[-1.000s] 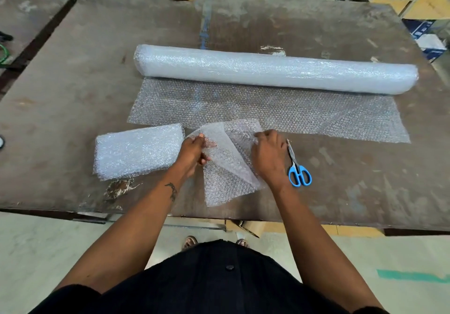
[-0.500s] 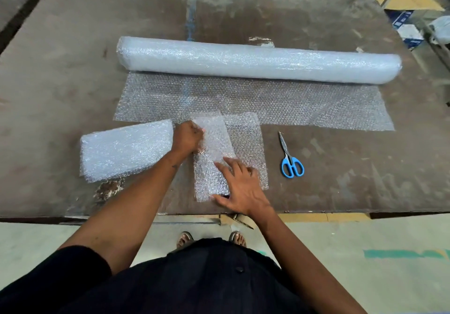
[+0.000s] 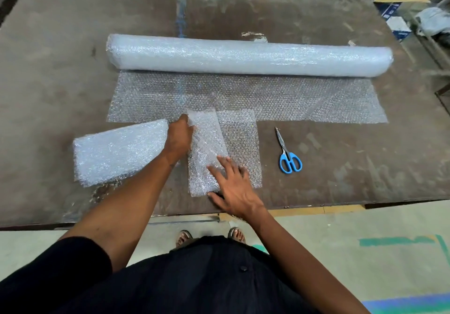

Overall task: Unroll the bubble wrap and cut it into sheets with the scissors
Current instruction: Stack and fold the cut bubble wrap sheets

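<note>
Left hand [image 3: 179, 136] gripping sheet [image 3: 207, 153], right hand [image 3: 235, 192] flat, worn table [image 3: 60, 70], concrete floor [image 3: 365, 228].

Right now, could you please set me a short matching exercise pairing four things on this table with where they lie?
Things:
1. bubble wrap roll
2. scissors
3. stack of cut sheets
4. folded sheet

Places:
A. under both hands, at the near edge of the table
B. left of the left hand
C. farthest from the person, its loose end spread toward them
D. right of the right hand, blades pointing away

Pairs: 1-C, 2-D, 3-B, 4-A
</note>
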`<state>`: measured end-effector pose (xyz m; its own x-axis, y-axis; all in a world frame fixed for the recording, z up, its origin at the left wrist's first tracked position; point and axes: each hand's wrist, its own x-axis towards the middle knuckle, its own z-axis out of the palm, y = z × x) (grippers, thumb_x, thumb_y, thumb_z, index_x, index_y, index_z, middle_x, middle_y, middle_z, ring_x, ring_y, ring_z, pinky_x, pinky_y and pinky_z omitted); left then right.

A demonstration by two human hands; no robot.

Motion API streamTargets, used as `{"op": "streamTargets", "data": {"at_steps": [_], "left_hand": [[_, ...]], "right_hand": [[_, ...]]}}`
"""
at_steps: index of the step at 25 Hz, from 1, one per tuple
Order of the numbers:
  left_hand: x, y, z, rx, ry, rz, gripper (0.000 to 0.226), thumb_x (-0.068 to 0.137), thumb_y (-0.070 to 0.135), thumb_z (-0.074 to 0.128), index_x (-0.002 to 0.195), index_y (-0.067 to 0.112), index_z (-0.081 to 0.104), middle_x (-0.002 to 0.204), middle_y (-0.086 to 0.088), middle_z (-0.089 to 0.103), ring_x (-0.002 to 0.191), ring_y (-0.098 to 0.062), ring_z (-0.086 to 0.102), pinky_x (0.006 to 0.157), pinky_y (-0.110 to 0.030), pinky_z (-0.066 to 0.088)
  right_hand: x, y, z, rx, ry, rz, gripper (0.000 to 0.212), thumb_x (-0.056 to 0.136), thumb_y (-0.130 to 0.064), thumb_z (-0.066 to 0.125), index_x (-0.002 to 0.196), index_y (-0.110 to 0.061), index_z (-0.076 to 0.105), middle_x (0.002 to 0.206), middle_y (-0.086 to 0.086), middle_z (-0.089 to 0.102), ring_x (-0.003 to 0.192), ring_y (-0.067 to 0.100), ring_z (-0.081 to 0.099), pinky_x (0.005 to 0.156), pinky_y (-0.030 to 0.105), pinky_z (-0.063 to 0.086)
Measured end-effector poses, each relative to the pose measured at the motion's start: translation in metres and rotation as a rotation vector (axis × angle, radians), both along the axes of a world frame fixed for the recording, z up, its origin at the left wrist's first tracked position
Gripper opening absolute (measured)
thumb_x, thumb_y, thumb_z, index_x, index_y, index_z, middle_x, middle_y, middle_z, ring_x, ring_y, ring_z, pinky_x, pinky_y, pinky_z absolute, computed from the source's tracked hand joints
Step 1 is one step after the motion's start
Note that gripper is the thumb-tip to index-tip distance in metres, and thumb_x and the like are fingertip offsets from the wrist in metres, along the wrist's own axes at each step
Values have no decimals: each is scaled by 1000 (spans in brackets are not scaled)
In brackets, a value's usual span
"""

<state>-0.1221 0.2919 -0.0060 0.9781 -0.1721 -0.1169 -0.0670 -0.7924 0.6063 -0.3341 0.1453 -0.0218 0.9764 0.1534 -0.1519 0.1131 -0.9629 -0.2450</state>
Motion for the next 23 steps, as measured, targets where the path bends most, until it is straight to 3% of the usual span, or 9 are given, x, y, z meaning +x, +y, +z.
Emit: {"op": "streamTargets", "data": {"at_steps": [2,6,8,10,13,15,18,19,23], "left_hand": [[4,-1,1,-11,55,-6,14,107,10,56,111,2,66,109,-21,74,97,-35,71,73,-27,42],[10,-1,2,-70,232,35,19,109,24,55,111,5,58,82,-22,74,45,-23,69,40,-26,51],[7,-2,6,-75,257,18,28,110,31,56,115,3,54,72,-19,71,37,-19,65,35,-23,48],[3,-2,14,-124,296,29,40,108,41,58,115,2,51,74,-16,67,41,-19,66,40,-24,53],[-5,4,24,-360,509,66,68,93,68,67,121,9,51,88,-12,66,73,-30,74,60,-43,67],[-15,13,26,-414,594,-31,82,81,76,74,124,9,55,100,-14,65,86,-28,70,74,-48,67],[-43,27,17,-400,680,-131,83,80,57,87,135,9,47,124,-19,63,97,-22,72,88,-43,65],[-51,29,11,-422,691,-121,82,85,44,87,143,5,44,123,-17,62,99,-23,72,91,-43,64],[-65,29,-3,-491,560,-111,34,103,23,70,120,-3,55,102,-28,69,76,-26,75,86,-58,63]], "right_hand": [[0,0,2,56,-14,-34,66,102,-57,50,159,-26,33,168,16,26,156,38,25,123,67,23],[-3,6,-1,81,-86,-92,41,105,-50,51,134,-23,63,152,10,48,147,31,39,119,66,30],[-5,7,-4,60,-174,-109,35,105,-47,52,119,-22,73,146,6,54,145,28,42,119,65,30],[-6,9,-1,23,-256,-121,37,107,-48,49,108,-24,78,138,1,58,137,22,49,116,63,30],[-1,19,10,-33,-287,-214,42,106,-55,47,104,-27,79,119,-1,58,112,20,53,99,53,35],[5,29,13,-65,-247,-251,44,103,-61,48,102,-28,76,107,-1,57,101,22,52,91,50,33],[12,40,12,-69,-143,-293,54,96,-74,44,102,-27,69,101,-2,67,100,25,58,90,51,33],[13,44,10,-71,-116,-308,56,95,-75,42,102,-26,67,100,-2,69,101,26,59,93,53,33],[15,54,10,-107,-53,-351,50,94,-65,46,107,-20,63,101,3,70,100,28,60,94,55,33]]}}
